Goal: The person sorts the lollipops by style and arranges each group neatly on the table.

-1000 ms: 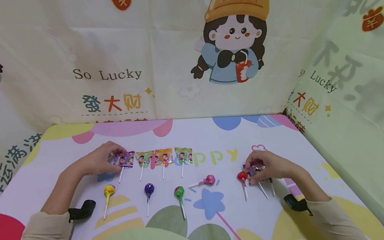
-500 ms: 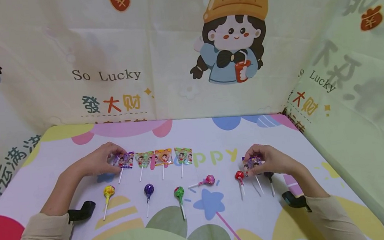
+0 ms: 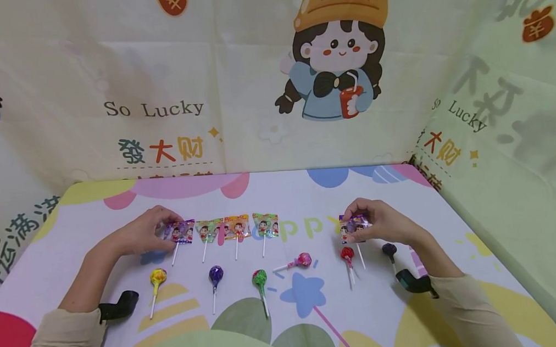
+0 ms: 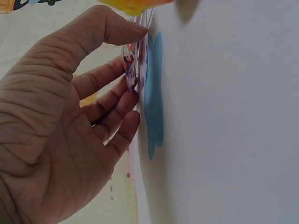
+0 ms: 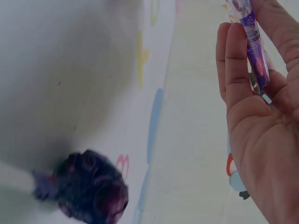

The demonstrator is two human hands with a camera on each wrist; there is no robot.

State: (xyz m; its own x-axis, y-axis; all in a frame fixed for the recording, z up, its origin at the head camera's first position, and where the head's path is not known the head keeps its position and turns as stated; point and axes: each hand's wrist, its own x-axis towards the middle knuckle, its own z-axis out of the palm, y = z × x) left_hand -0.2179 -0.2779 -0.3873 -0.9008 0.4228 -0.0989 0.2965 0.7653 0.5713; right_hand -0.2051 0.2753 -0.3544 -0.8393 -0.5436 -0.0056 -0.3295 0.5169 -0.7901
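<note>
My left hand (image 3: 143, 231) holds the edge of a purple-wrapped lollipop (image 3: 183, 232) at the left end of a back row. In the left wrist view its thumb and fingers (image 4: 120, 105) lie on either side of the clear and purple wrapper (image 4: 131, 70). Beside it in that row lie a green-wrapped lollipop (image 3: 208, 229), an orange one (image 3: 237, 226) and another green one (image 3: 266, 225). My right hand (image 3: 386, 220) pinches a second purple-wrapped lollipop (image 3: 353, 225), stick pointing down, above a red lollipop (image 3: 347, 253). The right wrist view shows this wrapper (image 5: 256, 51) between thumb and fingers.
Nearer me lie a yellow lollipop (image 3: 157, 276), a dark purple one (image 3: 215, 274), a green one (image 3: 259, 277) and a pink one (image 3: 304, 260) on its side. Another dark lollipop (image 3: 389, 249) lies by my right wrist. Printed cloth walls (image 3: 250, 87) enclose the table.
My right hand has moved left and away from me with the purple-wrapped lollipop, uncovering the dark lollipop. The red lollipop shifted slightly left. My left hand has stayed in place.
</note>
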